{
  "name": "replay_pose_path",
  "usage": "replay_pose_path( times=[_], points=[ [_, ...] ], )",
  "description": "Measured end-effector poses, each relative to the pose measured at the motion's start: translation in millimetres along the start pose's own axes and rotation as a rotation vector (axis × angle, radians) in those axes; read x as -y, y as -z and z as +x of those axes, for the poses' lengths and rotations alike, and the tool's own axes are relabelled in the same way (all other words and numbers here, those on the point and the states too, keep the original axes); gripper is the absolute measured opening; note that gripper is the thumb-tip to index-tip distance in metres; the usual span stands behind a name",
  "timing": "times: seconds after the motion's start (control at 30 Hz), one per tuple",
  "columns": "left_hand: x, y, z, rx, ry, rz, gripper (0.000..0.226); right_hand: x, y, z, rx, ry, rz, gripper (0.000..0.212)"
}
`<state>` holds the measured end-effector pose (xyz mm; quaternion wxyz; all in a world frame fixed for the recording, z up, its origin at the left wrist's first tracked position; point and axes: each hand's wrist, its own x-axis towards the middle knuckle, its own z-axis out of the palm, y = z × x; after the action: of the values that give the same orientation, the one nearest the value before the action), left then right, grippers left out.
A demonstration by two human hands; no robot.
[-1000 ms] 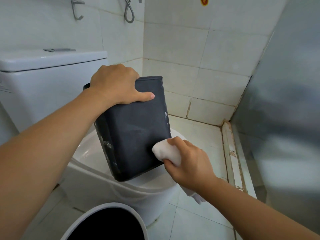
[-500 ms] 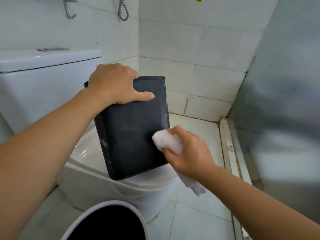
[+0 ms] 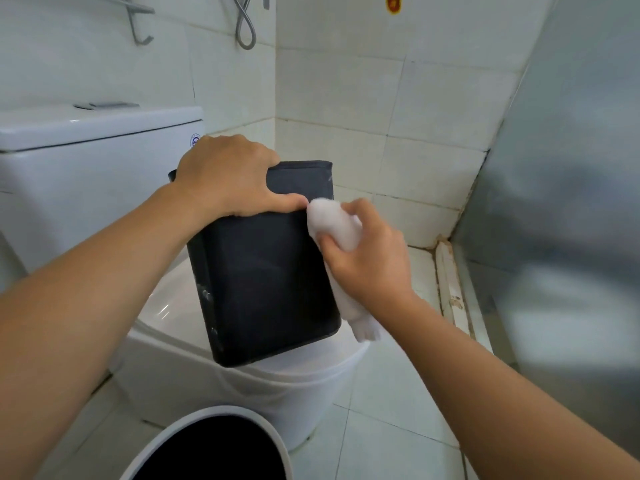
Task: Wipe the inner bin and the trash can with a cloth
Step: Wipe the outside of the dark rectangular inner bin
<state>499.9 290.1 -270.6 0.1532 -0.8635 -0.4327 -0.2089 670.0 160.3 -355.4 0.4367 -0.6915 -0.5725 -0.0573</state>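
Observation:
The black inner bin stands tilted on the closed white toilet lid. My left hand grips its upper end, fingers curled over the far edge and thumb lying across the near face. My right hand holds a bunched white cloth and presses it against the bin's upper right side, close to my left thumb. A tail of the cloth hangs down below my right hand. The white trash can stands on the floor at the bottom, its dark opening facing up.
The toilet tank is behind the bin at left. Tiled walls close the corner behind. A frosted glass panel and its stained floor rail run along the right. A shower hose hangs on the wall.
My right hand has slid the cloth up the bin's right side, from near its lower end to just beside my left thumb. My left hand keeps its grip.

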Motion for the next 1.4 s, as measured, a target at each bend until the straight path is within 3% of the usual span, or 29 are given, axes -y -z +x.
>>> replay_pose_path(
  times=[0.17,0.47,0.63,0.93,1.07,1.27,1.4],
  points=[
    [-1,-3,2,-0.022,-0.04,0.021,0.071,-6,6,9,-0.016,-0.043,0.056,0.04],
    [0,-4,5,0.016,-0.018,0.005,0.07,-84,9,-71,0.572,-0.071,-0.257,0.043],
    [4,-4,5,0.023,-0.013,-0.014,0.069,-85,7,-60,0.43,-0.09,-0.146,0.042],
    [0,-3,1,-0.02,-0.065,0.022,0.069,-17,10,12,-0.025,-0.13,0.163,0.034],
    [0,-3,0,-0.03,-0.066,0.02,0.068,-12,10,7,0.025,-0.07,0.073,0.037],
    [-2,-2,1,-0.007,-0.039,-0.005,0.072,-31,11,-47,0.316,0.071,-0.149,0.047],
    [-3,0,-1,-0.003,-0.03,-0.013,0.071,-35,9,-62,0.403,0.126,-0.194,0.047]
  ],
)
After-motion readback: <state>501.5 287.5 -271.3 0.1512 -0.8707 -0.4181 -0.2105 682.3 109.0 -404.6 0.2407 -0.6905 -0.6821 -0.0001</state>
